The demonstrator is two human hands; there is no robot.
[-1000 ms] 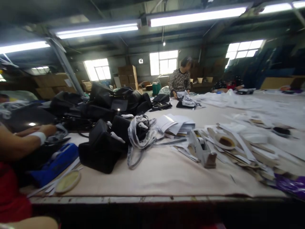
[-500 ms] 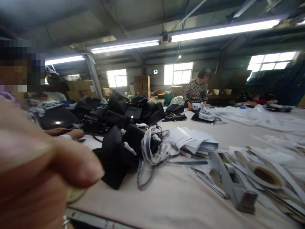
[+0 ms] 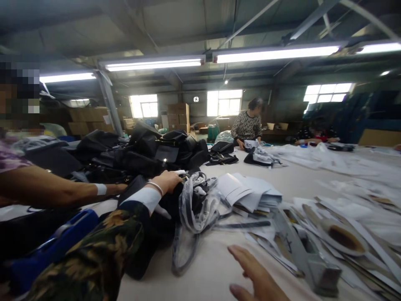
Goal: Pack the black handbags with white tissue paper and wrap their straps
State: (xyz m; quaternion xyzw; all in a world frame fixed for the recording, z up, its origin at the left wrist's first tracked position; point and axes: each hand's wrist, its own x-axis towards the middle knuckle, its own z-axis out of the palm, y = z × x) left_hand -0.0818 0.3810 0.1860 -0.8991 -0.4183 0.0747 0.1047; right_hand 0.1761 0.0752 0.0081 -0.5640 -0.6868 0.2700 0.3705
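My left hand, in a camouflage sleeve with a pale cuff and a bracelet, reaches across to a black bag. Its fingers are closed at the bag's top, beside the strap wrapped in clear plastic; the fingertips are partly hidden. Low in the view, my right hand hovers over the pale tabletop with thumb and fingers apart, holding nothing. A stack of white paper sheets lies just beyond it.
A large pile of black bags covers the table's left. A co-worker's arm extends in there. A blue tape dispenser is at lower left. On the right are a grey tape dispenser, paper scraps and plastic sheets. Another person works across the table.
A hand that loomed close at the left is gone from there. My left hand is now at the black bag, my right hand has come into view, and the blue dispenser now shows.
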